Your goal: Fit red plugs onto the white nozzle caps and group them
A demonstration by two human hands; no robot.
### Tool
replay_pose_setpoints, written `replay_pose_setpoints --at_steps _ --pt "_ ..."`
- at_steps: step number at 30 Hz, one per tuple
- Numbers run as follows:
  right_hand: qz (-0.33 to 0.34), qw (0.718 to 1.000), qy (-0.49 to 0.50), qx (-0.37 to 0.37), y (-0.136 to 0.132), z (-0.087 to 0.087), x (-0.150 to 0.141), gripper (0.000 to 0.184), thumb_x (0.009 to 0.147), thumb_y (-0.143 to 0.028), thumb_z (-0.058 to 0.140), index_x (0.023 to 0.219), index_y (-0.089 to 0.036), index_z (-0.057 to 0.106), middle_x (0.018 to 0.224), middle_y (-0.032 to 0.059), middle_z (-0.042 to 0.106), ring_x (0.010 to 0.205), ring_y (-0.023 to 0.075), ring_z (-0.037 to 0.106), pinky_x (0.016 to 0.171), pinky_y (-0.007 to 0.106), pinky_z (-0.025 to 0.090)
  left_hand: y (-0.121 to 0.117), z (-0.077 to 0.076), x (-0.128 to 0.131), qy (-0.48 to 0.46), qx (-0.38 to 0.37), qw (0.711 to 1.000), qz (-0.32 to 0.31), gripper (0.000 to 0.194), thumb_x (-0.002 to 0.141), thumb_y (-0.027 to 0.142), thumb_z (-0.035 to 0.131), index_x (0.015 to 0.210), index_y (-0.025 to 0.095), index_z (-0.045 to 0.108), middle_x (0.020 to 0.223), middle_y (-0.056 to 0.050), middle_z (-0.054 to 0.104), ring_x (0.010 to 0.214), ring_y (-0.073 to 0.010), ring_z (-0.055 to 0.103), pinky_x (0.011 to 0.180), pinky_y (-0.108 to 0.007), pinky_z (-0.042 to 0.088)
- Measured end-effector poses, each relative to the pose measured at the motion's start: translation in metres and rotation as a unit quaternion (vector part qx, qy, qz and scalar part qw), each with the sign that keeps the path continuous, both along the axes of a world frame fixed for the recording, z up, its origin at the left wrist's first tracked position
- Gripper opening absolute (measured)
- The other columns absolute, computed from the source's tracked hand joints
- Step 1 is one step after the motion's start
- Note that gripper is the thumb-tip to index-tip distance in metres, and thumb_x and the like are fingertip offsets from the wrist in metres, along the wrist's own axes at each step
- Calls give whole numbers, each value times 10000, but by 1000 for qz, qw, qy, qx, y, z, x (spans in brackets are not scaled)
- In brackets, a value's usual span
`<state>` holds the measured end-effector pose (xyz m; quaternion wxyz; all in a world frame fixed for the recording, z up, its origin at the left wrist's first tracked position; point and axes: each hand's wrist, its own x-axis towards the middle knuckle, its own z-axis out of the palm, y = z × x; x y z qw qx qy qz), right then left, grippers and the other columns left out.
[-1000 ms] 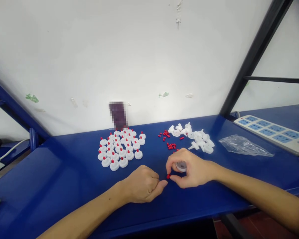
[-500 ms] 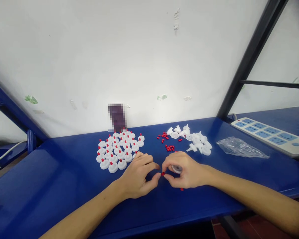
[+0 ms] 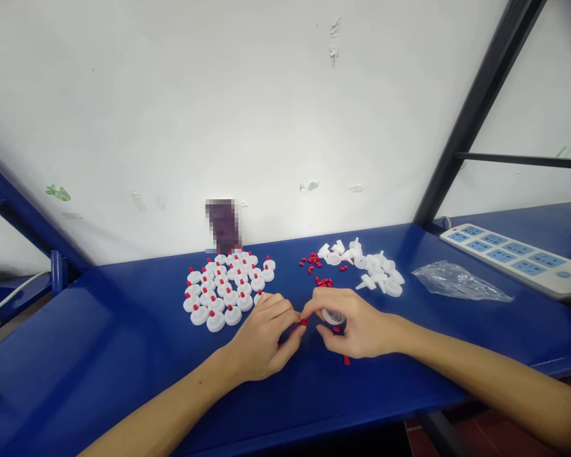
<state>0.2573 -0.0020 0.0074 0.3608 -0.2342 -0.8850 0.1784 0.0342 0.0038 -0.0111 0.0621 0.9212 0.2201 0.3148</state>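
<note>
Between the thumb and index finger of my left hand (image 3: 269,336) is a small red cap (image 3: 304,322). My right hand (image 3: 354,324) has its index fingertip against that cap, its thumb held apart below. A white nozzle lid (image 3: 334,316) is tucked in the right hand's curled fingers, its round hollow underside showing. Loose red pieces (image 3: 346,360) lie on the table under the right hand. Left of my hands stand many white lids with red tips (image 3: 216,321), grouped upright.
Bare white nozzle lids (image 3: 380,274) lie in a pile at the back right, beside scattered red caps (image 3: 323,282). A clear plastic bag (image 3: 459,281) and a power strip (image 3: 509,254) are further right. A pixelated dark object (image 3: 224,225) leans on the wall.
The red cap has shifted slightly left into my left fingertips. My right thumb has come away from it, and the right fingers have opened wider around the white lid.
</note>
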Motion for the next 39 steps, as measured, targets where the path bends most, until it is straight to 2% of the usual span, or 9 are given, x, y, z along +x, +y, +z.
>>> replay_pose_setpoints --at_steps 3,6,14,19,24,27,30,35,39 --pt "5 1000 2 -28 1 4 2 408 770 -36 502 1124 -190 635 958 50 636 779 144 588 649 263 472 0 0 2 7 -7 1000 20 143 956 166 452 864 161 561 729 -18 536 689 -174 441 682 -342 328" --pt "-26 999 -5 -41 4 3 4 422 825 -75 527 1224 -192 593 1081 66 693 837 154 648 723 291 512 0 0 4 22 -18 999 29 130 954 170 448 880 170 554 733 -9 539 682 -171 443 679 -340 323" --pt "-23 998 -45 -35 4 -2 7 374 889 -238 609 1258 -201 569 987 33 727 748 147 639 672 276 500 0 2 1 34 -51 998 25 174 996 186 371 892 186 510 780 -15 550 696 -178 441 695 -339 329" --pt "-42 997 -67 -28 5 -3 8 411 890 -303 651 1283 -234 551 1031 29 726 891 198 602 803 344 491 0 1 1 49 -62 997 20 160 996 176 360 903 191 490 789 -17 554 702 -182 441 701 -339 326" --pt "-46 992 -104 -56 7 -3 11 462 905 -419 654 1318 -248 535 1082 47 711 973 223 569 835 362 487 1 1 1 55 -68 996 27 210 1023 203 319 933 187 507 811 -29 568 708 -185 444 715 -346 337" --pt "-37 992 -99 -66 5 -1 10 441 914 -437 647 1285 -223 542 1120 57 700 954 200 618 829 334 487 2 1 0 56 -63 996 24 220 1036 216 318 965 187 525 825 -36 585 719 -189 461 716 -346 340" --pt "-35 992 -97 -69 4 -1 9 439 916 -468 639 1252 -202 545 1058 50 703 808 157 639 716 278 478 3 0 -1 30 -57 998 14 220 1045 215 332 1004 184 546 822 -36 598 716 -184 479 708 -333 355" --pt "-55 988 -137 42 7 -5 4 367 939 -526 566 837 -175 602 669 -8 580 617 144 506 664 291 383 4 0 0 -13 -41 999 -7 235 1055 221 336 1050 166 564 823 -45 612 706 -176 491 683 -313 372" --pt "-74 980 -162 87 4 -4 1 342 953 -441 541 735 -177 537 681 -4 520 658 151 455 697 306 338 4 -1 1 7 -33 999 -14 257 1057 214 324 1044 157 574 812 -51 610 695 -176 479 669 -311 370"
